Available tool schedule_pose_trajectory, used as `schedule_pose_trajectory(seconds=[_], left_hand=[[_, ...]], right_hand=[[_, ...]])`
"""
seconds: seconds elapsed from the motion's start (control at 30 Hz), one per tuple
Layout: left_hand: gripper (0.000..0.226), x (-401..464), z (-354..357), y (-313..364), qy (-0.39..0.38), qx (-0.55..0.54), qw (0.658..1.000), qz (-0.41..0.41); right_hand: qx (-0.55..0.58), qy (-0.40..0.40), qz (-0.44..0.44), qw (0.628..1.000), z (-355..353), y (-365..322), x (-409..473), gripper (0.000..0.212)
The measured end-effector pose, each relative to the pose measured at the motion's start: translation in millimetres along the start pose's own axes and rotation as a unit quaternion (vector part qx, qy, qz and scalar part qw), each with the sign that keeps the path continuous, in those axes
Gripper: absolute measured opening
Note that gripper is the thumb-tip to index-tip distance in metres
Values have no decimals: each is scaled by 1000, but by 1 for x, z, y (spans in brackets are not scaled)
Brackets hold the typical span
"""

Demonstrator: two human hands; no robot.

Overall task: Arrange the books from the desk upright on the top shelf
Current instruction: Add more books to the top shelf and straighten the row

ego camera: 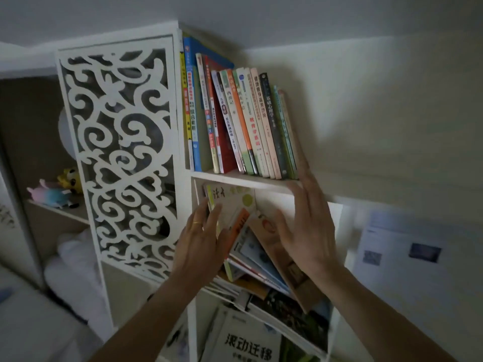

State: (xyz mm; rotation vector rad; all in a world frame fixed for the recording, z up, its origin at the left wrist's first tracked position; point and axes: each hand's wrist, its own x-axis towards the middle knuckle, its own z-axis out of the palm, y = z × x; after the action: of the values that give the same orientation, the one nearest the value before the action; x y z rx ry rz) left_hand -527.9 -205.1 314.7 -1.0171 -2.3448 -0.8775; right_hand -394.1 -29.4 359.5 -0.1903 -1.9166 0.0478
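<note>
Several books (235, 121) stand in a row on the white top shelf (243, 178), leaning slightly left. My right hand (305, 220) is raised with straight fingers, its fingertips touching the outermost book at the row's right end. My left hand (201, 239) is held up lower, fingers spread and relaxed, in front of the compartment below, holding nothing. In that lower compartment, more books (251, 246) lie slanted in a loose pile.
A white carved lattice panel (122, 152) stands left of the shelf. Plush toys (55, 190) sit on a side shelf at the far left. A book with large black characters (248, 346) lies in the bottom compartment. Papers (407, 254) hang on the wall at right.
</note>
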Motion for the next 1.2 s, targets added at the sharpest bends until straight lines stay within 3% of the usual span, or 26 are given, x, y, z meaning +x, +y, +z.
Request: schedule_pose_trajectory(seconds=[0.1, 0.17, 0.23, 0.33, 0.4, 0.53, 0.6, 0.67, 0.73, 0.9, 1.0, 1.1, 1.2], left_hand=[[56, -30, 19, 2, -2, -33, 998, -44], [45, -46, 34, 8, 30, -58, 996, -60], [36, -56, 44, 19, 44, -120, 982, -137], [26, -60, 55, 34, -4, -228, 930, -288], [29, -59, 61, 41, -42, -307, 887, -342], [14, -55, 75, 56, -39, -399, 841, -364], [30, -52, 82, 63, -12, -439, 832, -339], [37, -48, 86, 72, -25, -472, 837, -274], [42, -41, 90, 82, -46, -488, 837, -243], [58, -28, 106, 92, -80, -490, 835, -238], [70, -32, 117, 97, -96, -475, 836, -257], [69, -34, 124, 97, -37, -466, 845, -260], [61, -35, 120, 94, 85, -451, 821, -338]], right_hand=[[6, -48, -17, 999, -2, 15, -63, 42], [5, -106, 23, 994, -3, 22, -98, 46], [-6, -165, 71, 984, 0, 28, -123, 53], [-22, -246, 133, 960, 13, 37, -143, 71], [-20, -265, 156, 951, 21, 42, -148, 74], [-47, -278, 167, 945, 42, 50, -148, 98], [-43, -292, 169, 940, 50, 53, -145, 113], [-43, -286, 159, 944, 55, 59, -140, 112], [-38, -276, 169, 946, 56, 68, -136, 95], [-42, -242, 189, 951, 64, 72, -138, 70], [-13, -154, 163, 974, 69, 63, -146, 53], [-18, -101, 112, 988, 66, 49, -147, 58], [-43, -136, 57, 988, 62, 30, -143, 69]])
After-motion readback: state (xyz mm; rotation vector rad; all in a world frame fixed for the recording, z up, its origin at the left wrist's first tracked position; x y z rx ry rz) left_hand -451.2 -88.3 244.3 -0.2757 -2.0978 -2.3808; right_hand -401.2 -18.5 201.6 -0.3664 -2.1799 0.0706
